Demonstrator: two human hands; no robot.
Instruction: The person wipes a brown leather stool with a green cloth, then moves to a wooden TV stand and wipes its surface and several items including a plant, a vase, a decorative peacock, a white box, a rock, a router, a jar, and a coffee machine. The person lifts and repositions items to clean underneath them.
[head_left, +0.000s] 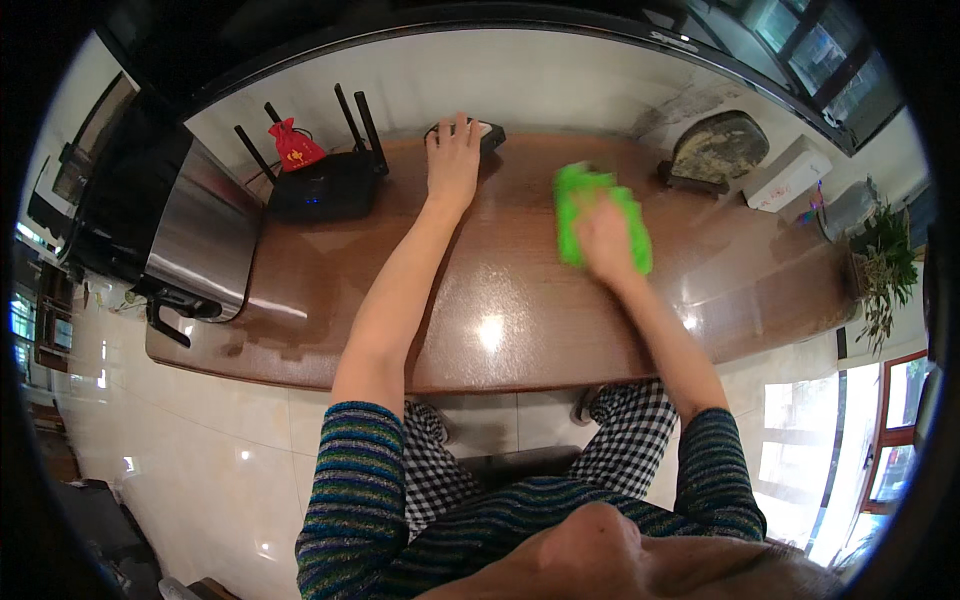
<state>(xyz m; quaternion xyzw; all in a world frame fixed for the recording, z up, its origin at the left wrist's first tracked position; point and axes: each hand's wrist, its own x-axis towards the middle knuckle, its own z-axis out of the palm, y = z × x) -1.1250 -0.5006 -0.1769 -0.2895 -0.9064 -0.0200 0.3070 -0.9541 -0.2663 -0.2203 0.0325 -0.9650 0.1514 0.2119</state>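
Observation:
My left hand (455, 161) reaches to the back of the brown wooden tabletop (517, 315), its fingers laid over a small black box (491, 137) by the wall. The hand covers much of that box, and something pale shows under the fingers. Pressed flat on the wood to the right is a bright green cloth (566, 225), gripped by my right hand (606, 232). Both the cloth and the right hand are blurred.
At left stand a black router (322, 191) with upright antennas, a red drawstring pouch (295, 145) on it, and an air-fryer-like appliance (202, 225). At right are a mounted stone (720, 150), a white box (787, 174) and a potted plant (885, 262). A screen's edge (525, 28) overhangs the back.

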